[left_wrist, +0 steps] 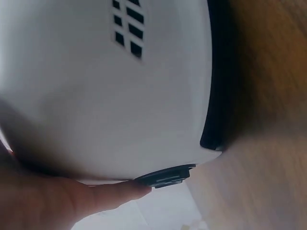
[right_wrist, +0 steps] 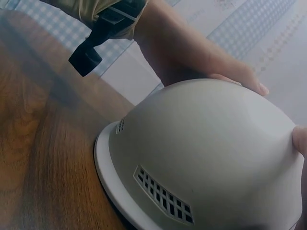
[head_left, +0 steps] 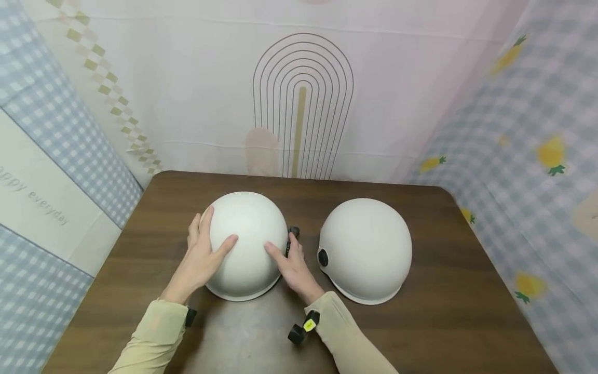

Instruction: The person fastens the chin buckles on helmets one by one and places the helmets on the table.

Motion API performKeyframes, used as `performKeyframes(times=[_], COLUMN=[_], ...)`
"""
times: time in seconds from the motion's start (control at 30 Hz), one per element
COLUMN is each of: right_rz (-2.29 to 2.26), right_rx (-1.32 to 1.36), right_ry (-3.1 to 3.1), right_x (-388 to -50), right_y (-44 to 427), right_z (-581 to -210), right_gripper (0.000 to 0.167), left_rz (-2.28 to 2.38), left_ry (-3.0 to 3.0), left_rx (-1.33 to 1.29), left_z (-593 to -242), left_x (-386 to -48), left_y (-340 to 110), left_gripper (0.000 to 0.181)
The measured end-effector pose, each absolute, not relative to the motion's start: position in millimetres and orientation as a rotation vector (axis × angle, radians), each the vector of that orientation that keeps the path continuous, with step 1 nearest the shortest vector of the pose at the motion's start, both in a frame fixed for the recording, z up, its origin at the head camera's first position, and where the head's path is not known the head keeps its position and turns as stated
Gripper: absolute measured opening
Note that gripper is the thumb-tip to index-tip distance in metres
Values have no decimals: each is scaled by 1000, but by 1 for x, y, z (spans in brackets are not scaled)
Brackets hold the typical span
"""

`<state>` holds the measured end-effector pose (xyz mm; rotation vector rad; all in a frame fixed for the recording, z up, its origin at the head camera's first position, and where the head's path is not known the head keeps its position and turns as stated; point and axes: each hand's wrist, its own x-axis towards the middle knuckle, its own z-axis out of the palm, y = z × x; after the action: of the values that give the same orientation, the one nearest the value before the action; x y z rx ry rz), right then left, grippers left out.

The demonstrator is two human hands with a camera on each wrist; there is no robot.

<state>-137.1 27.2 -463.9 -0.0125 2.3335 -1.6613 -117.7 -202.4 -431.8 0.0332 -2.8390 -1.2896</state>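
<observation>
Both hands hold a white domed helmet [head_left: 245,234] on the left half of the table. My left hand [head_left: 198,259] lies on its left side, fingers spread over the shell and thumb on top. Against the right side is my right hand [head_left: 293,265], its thumb on the shell and fingers by a black part [head_left: 293,231]. Dark vent slots [left_wrist: 128,26] show in the left wrist view, where a finger touches a black fitting [left_wrist: 168,176]. A grille [right_wrist: 164,195] near the rim appears in the right wrist view.
A second white helmet [head_left: 366,249] with a black round fitting [head_left: 323,257] sits to the right on the brown wooden table [head_left: 448,291]. A pale curtain [head_left: 201,93] hangs behind, with blue checked cloth at both sides.
</observation>
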Motion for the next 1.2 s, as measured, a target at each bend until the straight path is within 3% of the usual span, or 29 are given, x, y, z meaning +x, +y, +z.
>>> performKeyframes(times=[0.87, 1.2], right_rz=[-1669, -1690], right_rx=[-63, -48], right_ry=[2368, 2426], right_x=[-140, -144], right_y=[29, 31], right_z=[-469, -470], right_gripper=[101, 91], left_rz=[-1391, -1439], left_ry=[-2754, -2717], left_rx=[19, 39], left_z=[-429, -432], left_x=[-117, -118], left_y=[-201, -200], left_gripper=[84, 84])
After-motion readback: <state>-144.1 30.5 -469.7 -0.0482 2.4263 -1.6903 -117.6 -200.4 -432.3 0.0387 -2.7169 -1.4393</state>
